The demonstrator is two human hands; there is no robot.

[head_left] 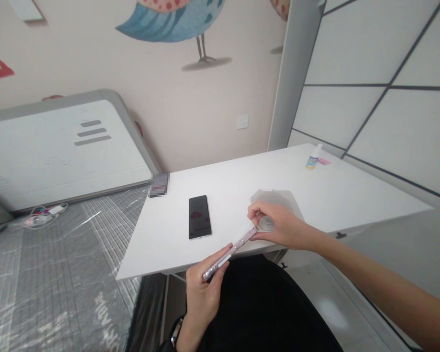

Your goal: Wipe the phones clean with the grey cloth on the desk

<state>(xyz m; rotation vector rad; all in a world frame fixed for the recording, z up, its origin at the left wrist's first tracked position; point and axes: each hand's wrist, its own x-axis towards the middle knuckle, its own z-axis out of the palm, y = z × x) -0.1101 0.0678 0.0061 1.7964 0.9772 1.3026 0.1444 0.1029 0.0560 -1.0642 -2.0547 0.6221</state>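
Note:
My left hand (201,288) grips the near end of a thin pinkish phone (230,253), seen edge-on over the front edge of the white table (242,186). My right hand (278,225) is closed at the phone's far end, its fingers pinching a small clear piece I cannot name. Under and behind that hand lies a thin translucent sheet (278,199). A second phone (199,216) with a black screen rests flat on the table to the left, apart from both hands.
A small white bottle (314,156) stands at the far right of the table beside a pink slip (324,161). A blurred dark object (158,185) sits at the table's back left corner. A plastic-wrapped mattress (58,274) with a cable (46,213) lies to the left.

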